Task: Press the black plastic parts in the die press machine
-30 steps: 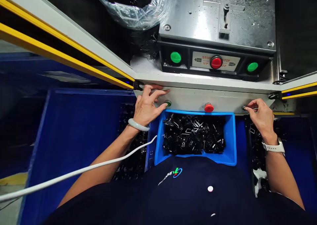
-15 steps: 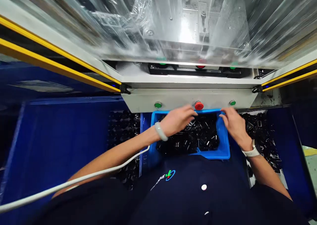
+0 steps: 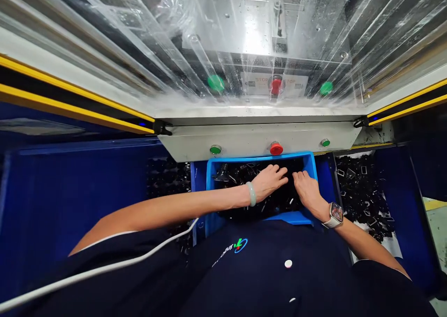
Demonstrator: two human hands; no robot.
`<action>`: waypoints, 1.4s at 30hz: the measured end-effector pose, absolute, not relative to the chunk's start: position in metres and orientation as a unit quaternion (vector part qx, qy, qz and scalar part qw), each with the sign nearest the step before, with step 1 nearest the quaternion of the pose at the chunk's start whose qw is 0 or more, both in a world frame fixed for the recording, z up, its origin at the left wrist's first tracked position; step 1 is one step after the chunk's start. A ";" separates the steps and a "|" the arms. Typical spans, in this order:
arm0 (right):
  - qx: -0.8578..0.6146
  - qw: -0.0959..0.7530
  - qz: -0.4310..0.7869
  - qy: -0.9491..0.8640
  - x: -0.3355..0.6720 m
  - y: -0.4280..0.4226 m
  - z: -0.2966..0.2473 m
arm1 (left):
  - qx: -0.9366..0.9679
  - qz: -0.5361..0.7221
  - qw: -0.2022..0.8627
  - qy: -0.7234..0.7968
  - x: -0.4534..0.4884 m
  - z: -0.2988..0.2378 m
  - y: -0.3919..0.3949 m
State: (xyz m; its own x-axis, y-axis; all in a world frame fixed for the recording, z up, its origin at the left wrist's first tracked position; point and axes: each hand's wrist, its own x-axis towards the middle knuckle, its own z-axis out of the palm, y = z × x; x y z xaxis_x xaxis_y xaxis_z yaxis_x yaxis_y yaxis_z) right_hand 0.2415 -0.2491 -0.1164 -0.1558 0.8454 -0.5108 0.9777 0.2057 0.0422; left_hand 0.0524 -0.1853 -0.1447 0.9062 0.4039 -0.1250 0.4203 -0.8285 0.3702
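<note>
Both my hands are down in a bright blue bin (image 3: 259, 158) that is full of small black plastic parts (image 3: 234, 173). My left hand (image 3: 269, 180), with a pale bangle on the wrist, lies on the heap with its fingers stretched out. Just to its right is my right hand (image 3: 306, 190), with a watch on the wrist. Its fingers rest on the parts and the tips dip among them. I cannot make out a part held in either hand.
A press stands behind the bin. Its front panel (image 3: 244, 140) carries two green buttons (image 3: 215, 149) and a red button (image 3: 276, 148). A clear guard (image 3: 244, 47) covers the work area. Dark blue crates sit left (image 3: 87, 186) and right, the right one holding black parts (image 3: 363, 191). A white cable (image 3: 104, 268) crosses my front.
My hands have left the green buttons on the front panel and dropped into the blue bin. The clear guard has come down over the press's work area.
</note>
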 end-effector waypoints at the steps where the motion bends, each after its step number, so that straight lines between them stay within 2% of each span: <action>1: 0.612 0.205 -0.150 0.749 0.244 -0.248 -0.112 | 0.948 -0.013 0.208 0.240 0.048 -0.145 -0.184; 5: 0.643 0.072 -0.163 0.745 0.255 -0.240 -0.100 | 0.919 0.042 0.259 0.294 0.024 -0.143 -0.180; 10: 0.667 -0.078 -0.228 0.705 0.265 -0.233 -0.092 | 0.815 0.200 0.408 0.360 -0.011 -0.122 -0.179; 15: 0.646 -0.180 -0.354 0.652 0.261 -0.230 -0.091 | 0.650 0.258 0.568 0.433 -0.035 -0.090 -0.170; 19: 0.622 -0.217 -0.426 0.620 0.251 -0.223 -0.091 | 0.516 0.335 0.649 0.447 -0.034 -0.076 -0.166; 21: 0.627 -0.230 -0.447 0.595 0.247 -0.218 -0.090 | 0.478 0.371 0.658 0.447 -0.030 -0.073 -0.164; 24: 0.629 -0.266 -0.461 0.566 0.244 -0.207 -0.081 | 0.504 0.417 0.583 0.482 -0.025 -0.070 -0.157; 27: 0.624 -0.335 -0.448 0.546 0.237 -0.192 -0.059 | 0.558 0.424 0.497 0.511 -0.022 -0.064 -0.149; 31: 0.599 -0.416 -0.454 0.511 0.216 -0.173 -0.025 | 0.578 0.417 0.480 0.512 -0.015 -0.057 -0.138; 33: 0.579 -0.436 -0.465 0.509 0.206 -0.165 -0.013 | 0.562 0.425 0.512 0.491 -0.011 -0.056 -0.134; 38: 0.583 -0.470 -0.446 0.490 0.204 -0.151 -0.003 | 0.411 0.450 0.669 0.424 -0.006 -0.063 -0.127; 42: 0.594 -0.470 -0.438 0.484 0.217 -0.147 -0.013 | 0.326 0.463 0.721 0.398 -0.007 -0.072 -0.123</action>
State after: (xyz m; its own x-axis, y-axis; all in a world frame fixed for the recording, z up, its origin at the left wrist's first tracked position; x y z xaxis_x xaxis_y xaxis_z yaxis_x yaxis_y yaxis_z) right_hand 0.2168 -0.1471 -0.0134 0.1467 0.9870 -0.0662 0.1633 -0.0901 -0.9825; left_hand -0.0069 -0.1229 -0.0717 0.2535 0.9282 -0.2723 -0.4087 0.3579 0.8396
